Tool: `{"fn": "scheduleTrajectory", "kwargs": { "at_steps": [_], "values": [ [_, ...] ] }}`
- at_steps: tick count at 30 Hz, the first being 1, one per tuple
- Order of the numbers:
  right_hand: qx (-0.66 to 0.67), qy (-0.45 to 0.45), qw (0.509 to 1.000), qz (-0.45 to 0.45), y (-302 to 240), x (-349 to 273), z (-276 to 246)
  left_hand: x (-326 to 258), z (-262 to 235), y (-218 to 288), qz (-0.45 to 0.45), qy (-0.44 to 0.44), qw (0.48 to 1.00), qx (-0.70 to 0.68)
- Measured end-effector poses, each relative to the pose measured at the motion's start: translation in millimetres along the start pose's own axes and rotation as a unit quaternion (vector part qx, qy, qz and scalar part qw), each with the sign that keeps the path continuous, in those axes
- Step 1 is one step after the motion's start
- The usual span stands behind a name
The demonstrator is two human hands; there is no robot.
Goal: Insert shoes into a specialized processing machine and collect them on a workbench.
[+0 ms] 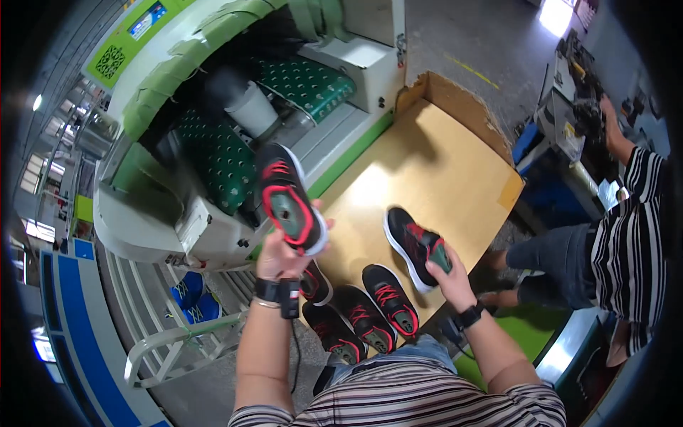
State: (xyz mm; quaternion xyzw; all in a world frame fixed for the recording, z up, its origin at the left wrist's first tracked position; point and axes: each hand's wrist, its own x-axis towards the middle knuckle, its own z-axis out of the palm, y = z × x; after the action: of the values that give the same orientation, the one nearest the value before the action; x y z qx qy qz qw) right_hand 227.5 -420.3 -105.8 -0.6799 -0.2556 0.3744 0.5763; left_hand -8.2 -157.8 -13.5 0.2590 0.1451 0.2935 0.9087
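My left hand (283, 257) grips the heel end of a black sneaker (294, 181) with red laces and a white sole, lifted near the machine's opening. A green shoe last (284, 206) fills its red-edged collar. Another black sneaker (405, 245) is in my right hand (453, 277), held at the heel over the tan board, its toe pointing away from me. A green last (441, 257) shows in this one too. Close to my body lie several more sneakers (365, 314) of the same kind, side by side, with lasts inside.
Ahead on the left stands a white and green machine (366, 57) with perforated green belts (309, 84). The tan board (455, 153) has a torn cardboard edge (462, 99). At left, blue shoes (196, 299) sit by a metal rack (160, 352). A co-worker (626, 235) stands at right.
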Motion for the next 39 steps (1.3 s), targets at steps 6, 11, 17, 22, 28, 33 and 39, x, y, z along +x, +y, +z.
{"fn": "scheduleTrajectory", "kwargs": {
  "at_steps": [6, 11, 17, 22, 28, 33, 39],
  "values": [
    [0.067, -0.018, 0.946, -0.316, -176, 152, 110, 15, -29, 79, 0.176, 0.160, 0.968, -0.079],
    [-0.216, 0.104, 0.908, -0.343, -208, 288, 193, 50, -37, 66, 0.174, 0.249, 0.948, -0.096],
    [-0.138, 0.007, 0.911, -0.388, -156, 261, 201, 7, -36, 53, 0.087, 0.189, 0.975, -0.079],
    [-0.431, -0.196, 0.867, -0.158, 41, 97, 49, -78, -11, -43, -0.022, 0.121, 0.878, 0.463],
    [-0.558, -0.184, 0.807, -0.059, 89, -88, -44, -151, -7, -146, -0.182, -0.075, 0.526, 0.827],
    [-0.582, -0.167, 0.793, -0.064, 70, -92, -35, -147, -11, -140, -0.227, -0.090, 0.512, 0.824],
    [-0.246, -0.241, 0.936, -0.073, -1, -86, 17, -148, -15, -143, -0.230, -0.088, 0.512, 0.823]
  ]
}}
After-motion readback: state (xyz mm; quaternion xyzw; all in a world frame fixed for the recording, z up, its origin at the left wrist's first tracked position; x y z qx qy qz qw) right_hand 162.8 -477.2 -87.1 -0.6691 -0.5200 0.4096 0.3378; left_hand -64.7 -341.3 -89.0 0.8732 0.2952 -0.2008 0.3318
